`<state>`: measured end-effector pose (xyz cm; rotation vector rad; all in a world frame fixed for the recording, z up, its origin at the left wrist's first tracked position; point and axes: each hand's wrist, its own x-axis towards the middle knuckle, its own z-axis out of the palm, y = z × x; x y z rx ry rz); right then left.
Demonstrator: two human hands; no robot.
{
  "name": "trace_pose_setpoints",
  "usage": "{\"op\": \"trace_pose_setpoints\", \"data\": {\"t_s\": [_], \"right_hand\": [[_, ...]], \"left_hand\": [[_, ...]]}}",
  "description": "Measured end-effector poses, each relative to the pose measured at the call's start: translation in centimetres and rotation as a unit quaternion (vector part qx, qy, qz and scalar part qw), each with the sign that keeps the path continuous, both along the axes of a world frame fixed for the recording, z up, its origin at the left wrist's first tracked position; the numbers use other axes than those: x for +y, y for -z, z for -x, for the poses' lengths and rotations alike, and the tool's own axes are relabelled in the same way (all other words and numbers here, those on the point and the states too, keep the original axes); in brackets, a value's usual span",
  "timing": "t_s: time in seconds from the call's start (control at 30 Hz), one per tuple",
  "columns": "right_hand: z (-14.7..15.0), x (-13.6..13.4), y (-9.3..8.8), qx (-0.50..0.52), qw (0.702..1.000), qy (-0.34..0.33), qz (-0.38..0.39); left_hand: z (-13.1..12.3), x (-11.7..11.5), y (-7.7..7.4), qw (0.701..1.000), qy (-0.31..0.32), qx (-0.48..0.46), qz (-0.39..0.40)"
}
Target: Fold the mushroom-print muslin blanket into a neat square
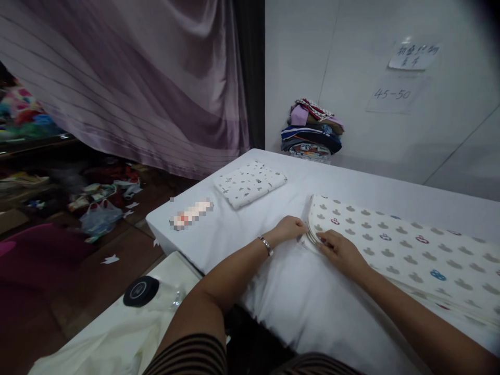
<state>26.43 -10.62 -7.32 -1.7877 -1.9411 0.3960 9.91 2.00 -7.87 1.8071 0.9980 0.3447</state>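
Note:
A long folded white cloth point(406, 255) with grey, red and blue printed shapes lies across the right side of the white-covered table point(250, 250). Its layers show at the rounded left end. My left hand point(288, 229), wearing a bracelet, is closed at that end, fingertips on the layered edge. Just to the right, my right hand point(342, 252) pinches the near corner of the same cloth between thumb and fingers. A smaller folded white cloth point(252, 183) with a dark print lies flat farther back, left of both hands.
A blurred-out object point(191, 213) lies near the table's left corner. Piled folded fabrics point(312, 130) stand behind the table by the wall. A lower surface point(105, 328) at left carries a round black object point(141, 291). A purple curtain point(175, 78) hangs at left; bags point(100, 216) litter the floor.

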Motion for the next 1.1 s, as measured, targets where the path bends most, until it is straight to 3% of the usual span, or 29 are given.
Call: {"op": "trace_pose_setpoints", "data": {"t_s": [0.1,0.27,0.4,0.67,0.8,0.97,1.1], "right_hand": [[0.2,0.5,0.0,0.02,0.999,0.031,0.013],[-0.2,0.7,0.5,0.166,0.98,0.106,0.028],[-0.5,0.7,0.9,0.218,0.97,0.099,0.049],[-0.4,0.9,1.4,0.155,0.984,0.084,0.032],[-0.4,0.7,1.5,0.088,0.994,0.05,0.037],[0.6,0.6,0.1,-0.008,0.998,0.022,0.063],[1.0,1.2,-1.2,0.044,0.995,0.017,0.087]], "left_hand": [[0.0,-0.9,0.1,1.0,0.007,-0.003,0.0],[-0.3,-1.6,-0.4,0.998,-0.021,0.052,-0.01],[-1.2,-1.6,-1.1,0.995,-0.029,0.089,-0.023],[-2.3,-1.0,-0.6,0.995,-0.042,0.086,0.017],[-2.0,-1.2,-0.1,0.995,-0.046,0.091,-0.01],[-2.1,-0.9,0.1,0.995,-0.053,0.083,0.002],[-2.4,-0.6,-0.1,0.995,-0.052,0.078,0.018]]}}
